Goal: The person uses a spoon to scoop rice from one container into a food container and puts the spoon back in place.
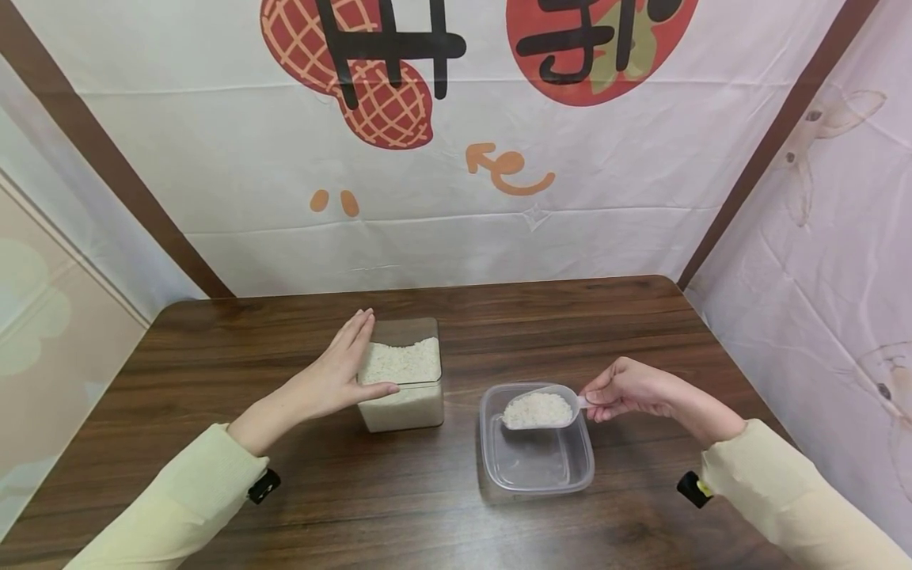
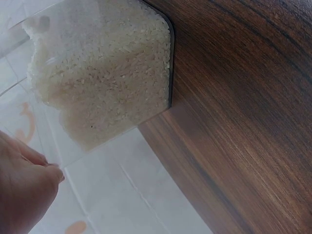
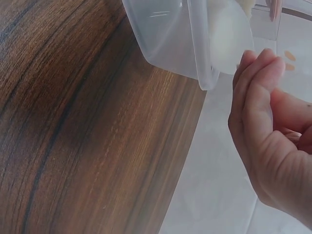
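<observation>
In the head view my right hand (image 1: 627,389) pinches the short handle of a clear scoop (image 1: 575,412). A heap of rice (image 1: 537,410) fills the scoop, which is over the far part of a clear plastic food container (image 1: 492,467). No rice shows on that container's floor. With fingers straight, my left hand (image 1: 335,376) rests against the left side of a clear square canister (image 1: 406,328), its thumb across the front. Rice (image 1: 402,362) fills much of this canister, its surface uneven. The left wrist view shows the canister's rice (image 2: 112,78) through the wall.
Both containers stand on a dark wood-grain table (image 1: 342,507), the canister left of the food container. A white printed cloth (image 1: 442,245) hangs behind the table's far edge. More cloth (image 1: 798,261) hangs at the right. Black wrist cameras (image 1: 693,489) are worn at both sleeves.
</observation>
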Tool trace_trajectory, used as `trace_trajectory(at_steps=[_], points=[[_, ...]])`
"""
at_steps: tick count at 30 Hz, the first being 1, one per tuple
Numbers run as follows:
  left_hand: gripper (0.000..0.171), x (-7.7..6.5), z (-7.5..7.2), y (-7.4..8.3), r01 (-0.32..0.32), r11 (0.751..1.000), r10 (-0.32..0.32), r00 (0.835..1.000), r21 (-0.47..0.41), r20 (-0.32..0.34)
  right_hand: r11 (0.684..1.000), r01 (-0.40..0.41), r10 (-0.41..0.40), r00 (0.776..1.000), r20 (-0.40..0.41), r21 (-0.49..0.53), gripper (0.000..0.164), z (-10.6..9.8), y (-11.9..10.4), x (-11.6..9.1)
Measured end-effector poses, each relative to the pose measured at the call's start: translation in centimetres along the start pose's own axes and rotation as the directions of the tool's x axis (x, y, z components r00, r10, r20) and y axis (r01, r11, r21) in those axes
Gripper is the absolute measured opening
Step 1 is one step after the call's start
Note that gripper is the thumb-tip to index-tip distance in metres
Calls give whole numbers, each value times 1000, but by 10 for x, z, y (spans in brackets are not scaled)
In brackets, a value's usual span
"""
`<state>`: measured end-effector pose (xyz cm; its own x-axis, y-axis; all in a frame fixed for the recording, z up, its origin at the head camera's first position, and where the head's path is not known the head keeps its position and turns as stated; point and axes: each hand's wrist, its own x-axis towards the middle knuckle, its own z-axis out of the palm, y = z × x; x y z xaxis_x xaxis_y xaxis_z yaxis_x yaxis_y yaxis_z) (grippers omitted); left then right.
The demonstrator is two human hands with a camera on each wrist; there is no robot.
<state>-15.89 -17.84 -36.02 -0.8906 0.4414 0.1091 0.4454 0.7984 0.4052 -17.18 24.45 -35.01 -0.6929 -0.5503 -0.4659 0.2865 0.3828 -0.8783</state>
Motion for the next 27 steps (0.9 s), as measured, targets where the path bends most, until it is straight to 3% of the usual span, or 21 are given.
trace_trajectory(at_steps=[27], points=[[109,-1,-1,2,4,1000,-4,1000,-5,4,991,-2,0,1000,-21,-131,25,5,-21,-9]])
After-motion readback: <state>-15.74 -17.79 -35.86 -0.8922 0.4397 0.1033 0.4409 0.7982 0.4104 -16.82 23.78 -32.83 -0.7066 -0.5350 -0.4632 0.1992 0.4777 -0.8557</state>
